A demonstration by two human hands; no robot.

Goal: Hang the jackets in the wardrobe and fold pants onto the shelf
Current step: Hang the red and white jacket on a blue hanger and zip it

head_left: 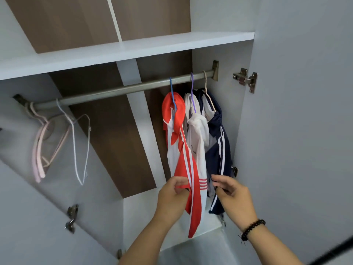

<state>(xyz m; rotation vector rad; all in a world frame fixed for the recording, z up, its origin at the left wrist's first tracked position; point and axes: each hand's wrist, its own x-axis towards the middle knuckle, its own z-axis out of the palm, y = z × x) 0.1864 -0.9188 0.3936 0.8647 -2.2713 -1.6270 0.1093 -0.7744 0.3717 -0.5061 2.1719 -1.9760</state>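
Jackets hang at the right end of the wardrobe rail [118, 90], three close together: a red and white jacket [176, 134] on a blue hanger [172, 94], a white jacket [198, 131] on a purple hanger [192, 92], and a navy jacket [219, 134] with white stripes on a cream hanger [206, 87], nearest the side wall. The left hand [172, 196] pinches the lower part of the red and white jacket, fingers curled on the cloth beside its pink-striped cuff. The right hand [232, 194], a black bead bracelet [252, 229] on its wrist, is held just beside the navy jacket's hem with fingers bent; whether it grips the cloth cannot be told. A white shelf [133, 52] runs above the rail. At the rail's far left end hang bare pink hangers [41, 150] and a white wire hanger [80, 146], well apart from the jackets. The open door [305, 111] stands at the right on a metal hinge [246, 79], close by the navy jacket. No pants are in view
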